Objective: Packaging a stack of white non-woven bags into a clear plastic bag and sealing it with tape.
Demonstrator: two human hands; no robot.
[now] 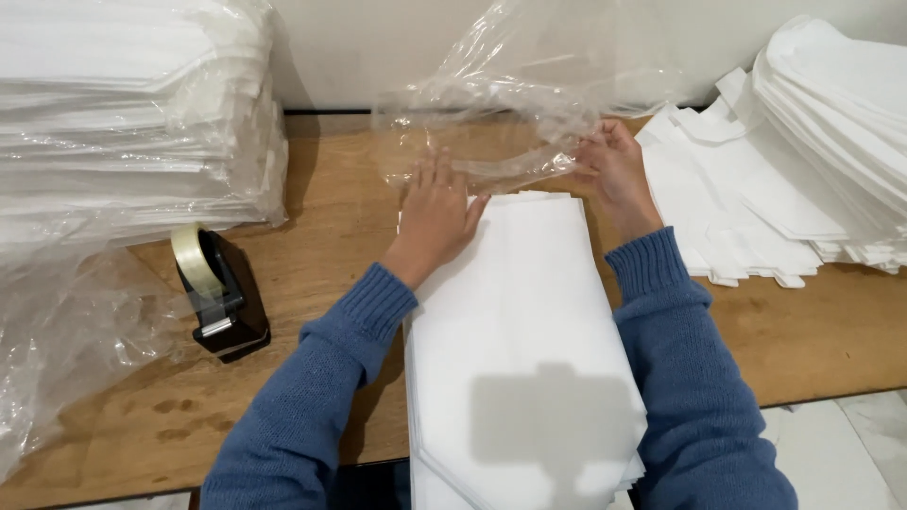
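A thick stack of white folded sheets (524, 340) lies on the wooden table (331, 236) in front of me, reaching over the near edge. A clear plastic bag (491, 104) stands open at the stack's far end. My left hand (435, 212) rests on the stack's far left corner, fingers at the bag's mouth. My right hand (614, 165) pinches the bag's edge at the stack's far right corner. Both arms wear blue knitted sleeves.
A black tape dispenser (222, 293) with a roll of clear tape stands at the left. Behind it is a tall pile of white sheets wrapped in plastic (132, 113). Loose white sheets (803, 161) are heaped at the right. A white wall runs behind the table.
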